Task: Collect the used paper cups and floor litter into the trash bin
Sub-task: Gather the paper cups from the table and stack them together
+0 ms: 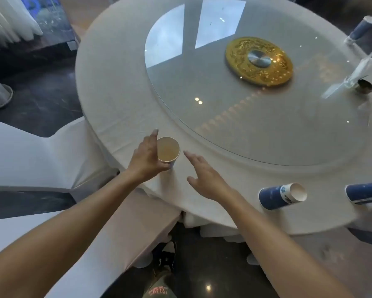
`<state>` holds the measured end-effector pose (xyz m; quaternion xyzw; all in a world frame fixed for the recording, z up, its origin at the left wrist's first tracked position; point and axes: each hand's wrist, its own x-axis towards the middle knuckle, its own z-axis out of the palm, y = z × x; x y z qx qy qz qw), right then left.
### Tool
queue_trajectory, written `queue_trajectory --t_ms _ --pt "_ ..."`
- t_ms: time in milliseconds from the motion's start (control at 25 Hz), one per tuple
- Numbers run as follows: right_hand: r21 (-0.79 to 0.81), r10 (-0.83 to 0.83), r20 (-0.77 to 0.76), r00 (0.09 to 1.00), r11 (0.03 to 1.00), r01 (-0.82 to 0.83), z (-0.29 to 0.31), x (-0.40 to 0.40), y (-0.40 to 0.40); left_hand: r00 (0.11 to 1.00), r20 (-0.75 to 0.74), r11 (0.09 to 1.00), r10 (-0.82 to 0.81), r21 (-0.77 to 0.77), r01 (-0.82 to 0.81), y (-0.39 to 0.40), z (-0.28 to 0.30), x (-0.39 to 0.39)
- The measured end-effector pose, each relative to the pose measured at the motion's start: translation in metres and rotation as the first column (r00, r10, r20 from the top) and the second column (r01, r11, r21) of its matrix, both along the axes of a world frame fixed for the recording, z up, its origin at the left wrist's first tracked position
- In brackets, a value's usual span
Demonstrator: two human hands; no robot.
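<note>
Both forearms enter from the near edge of the view, bare, reaching over a white chair cover [41, 151] toward a round surface [120, 87] draped in white cloth.

Left hand [146, 157]: curled around the left side of an upright paper cup [168, 152], thumb low against the cup wall, fingers extended along its far side. Contact is visible at the thumb; whether the grip is fully closed cannot be told. The cup stands at the near-left edge of the surface, between that edge and the glass turntable [256, 117]. Its inside shows a pale brownish tint, possibly liquid; blurred.

Right hand [204, 175]: open, fingers spread and pointing toward the cup, empty. It hovers just right of the cup, not touching it.

Second cup [282, 195]: blue with a white rim band, standing at the near-right edge of the surface, well apart from the first. It appears tilted in the wide-angle view.

Third cup [364, 192]: blue, just right of the second, cut off by the frame's right side.

Fourth cup [362, 27]: blue, at the far-right edge of the surface, blurred.

Gold disc [258, 61]: centred on the turntable, with a silver hub.

A small dark round item [364, 86] sits at the right edge of the surface beside a clear, blurred object; neither can be identified.

Floor [202, 265]: dark and glossy beneath the surface; one shoe [166, 258] is visible there.
</note>
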<state>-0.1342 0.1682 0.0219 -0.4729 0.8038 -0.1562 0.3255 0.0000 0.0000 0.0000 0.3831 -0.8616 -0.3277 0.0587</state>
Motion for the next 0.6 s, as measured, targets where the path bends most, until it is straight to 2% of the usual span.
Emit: queue_trajectory --t_ms 120,200,280,360,440,520,600 --pt "0.032 0.047 0.0 0.999 0.998 -0.046 -0.009 -0.002 -0.016 1.0 -0.016 0.989 0.027 0.149 -0.024 -0.008 -0.02 0.001" --pt "0.051 0.044 0.016 0.999 0.998 -0.045 -0.012 -0.006 -0.016 0.997 -0.062 0.985 0.05 0.165 -0.04 -0.005 -0.03 0.0" --pt "0.083 0.023 -0.034 0.999 0.996 -0.021 -0.016 -0.017 -0.008 0.991 -0.113 0.979 0.077 0.197 -0.054 0.002 -0.032 -0.009" --pt "0.149 0.031 -0.217 0.976 0.989 0.001 -0.017 -0.038 0.01 0.99 -0.134 0.976 0.043 0.22 -0.012 0.012 -0.031 -0.02" --pt "0.272 0.106 -0.44 0.892 0.962 0.02 -0.021 -0.066 0.037 0.988 -0.156 0.964 0.003 0.264 0.039 0.026 -0.03 -0.035" --pt "0.419 0.183 -0.547 0.817 0.905 0.078 -0.025 -0.095 0.069 0.985 -0.168 0.954 -0.031 0.29 0.08 0.044 -0.028 -0.049" --pt "0.551 0.28 -0.591 0.757 0.825 0.125 -0.028 -0.117 0.096 0.985 -0.161 0.953 -0.063 0.285 0.107 0.062 -0.026 -0.059"
